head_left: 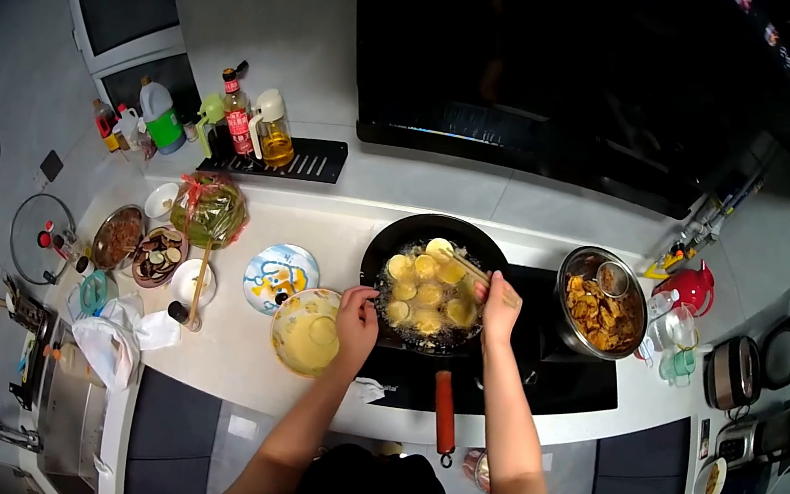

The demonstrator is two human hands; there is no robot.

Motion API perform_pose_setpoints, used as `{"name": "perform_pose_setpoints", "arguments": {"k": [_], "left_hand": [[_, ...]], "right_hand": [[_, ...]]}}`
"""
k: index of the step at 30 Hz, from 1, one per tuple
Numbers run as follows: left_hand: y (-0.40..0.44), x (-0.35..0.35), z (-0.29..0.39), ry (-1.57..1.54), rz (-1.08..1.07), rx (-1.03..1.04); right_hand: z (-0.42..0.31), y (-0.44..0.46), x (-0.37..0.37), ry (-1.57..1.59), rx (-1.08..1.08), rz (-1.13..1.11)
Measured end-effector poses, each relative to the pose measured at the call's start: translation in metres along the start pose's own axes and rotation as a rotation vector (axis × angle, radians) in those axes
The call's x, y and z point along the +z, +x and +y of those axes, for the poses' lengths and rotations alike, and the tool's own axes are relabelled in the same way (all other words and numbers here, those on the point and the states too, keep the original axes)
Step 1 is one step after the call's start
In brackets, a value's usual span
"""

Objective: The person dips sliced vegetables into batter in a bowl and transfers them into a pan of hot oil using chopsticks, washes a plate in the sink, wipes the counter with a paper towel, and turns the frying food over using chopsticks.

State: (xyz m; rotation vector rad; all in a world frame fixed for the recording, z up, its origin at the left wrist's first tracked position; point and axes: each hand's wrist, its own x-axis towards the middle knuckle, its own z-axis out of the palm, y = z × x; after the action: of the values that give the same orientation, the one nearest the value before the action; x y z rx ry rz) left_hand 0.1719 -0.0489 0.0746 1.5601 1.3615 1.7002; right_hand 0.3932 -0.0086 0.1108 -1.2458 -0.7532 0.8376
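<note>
A black wok (383,245) sits on the dark cooktop, with several round yellow slices (429,293) frying in bubbling oil. Over its right side, my right hand (500,307) is closed around wooden chopsticks (465,263), whose tips reach a slice near the top. My left hand (357,321) hovers between the wok and a bowl of yellow batter (306,341), fingers curled; whether they hold anything is hidden. The wok's red-brown handle (445,411) points toward me.
Right of the wok stands a steel bowl of browned food (597,316). To the left are a patterned plate (281,276), a white bowl with chopsticks (191,281), a bag of greens (209,211) and a plate of dark-edged slices (159,257). Bottles (238,117) stand on a shelf.
</note>
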Motion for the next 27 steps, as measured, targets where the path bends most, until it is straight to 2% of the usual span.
{"name": "perform_pose_setpoints", "arguments": {"k": [6,8,13,15,19,21,23,24,27], "left_hand": [[-0.021,-0.048,-0.018,0.073,0.011,0.064],[-0.029,-0.074,-0.022,0.114,0.024,0.021],[-0.049,-0.139,-0.060,0.201,0.096,-0.043],[-0.056,-0.161,-0.063,0.263,0.105,-0.081],[-0.067,-0.192,-0.081,0.271,0.099,-0.053],[-0.070,-0.205,-0.076,0.289,0.075,-0.122],[-0.072,-0.215,-0.083,0.323,0.108,-0.020],[-0.070,-0.219,-0.080,0.338,0.123,0.034],[-0.069,-0.225,-0.070,0.278,0.092,-0.130]], "right_hand": [[-0.006,-0.099,0.028,0.122,0.058,-0.009],[-0.009,-0.138,0.042,0.125,0.081,-0.048],[0.044,-0.205,0.072,0.046,0.178,-0.205],[0.066,-0.224,0.084,-0.045,0.136,-0.240],[0.094,-0.243,0.102,-0.330,-0.070,-0.300],[0.108,-0.250,0.111,-0.462,-0.335,-0.322],[0.102,-0.257,0.118,-0.662,-0.623,-0.374],[0.105,-0.260,0.120,-0.764,-0.591,-0.463],[0.113,-0.268,0.128,-0.847,-0.662,-0.500]]}}
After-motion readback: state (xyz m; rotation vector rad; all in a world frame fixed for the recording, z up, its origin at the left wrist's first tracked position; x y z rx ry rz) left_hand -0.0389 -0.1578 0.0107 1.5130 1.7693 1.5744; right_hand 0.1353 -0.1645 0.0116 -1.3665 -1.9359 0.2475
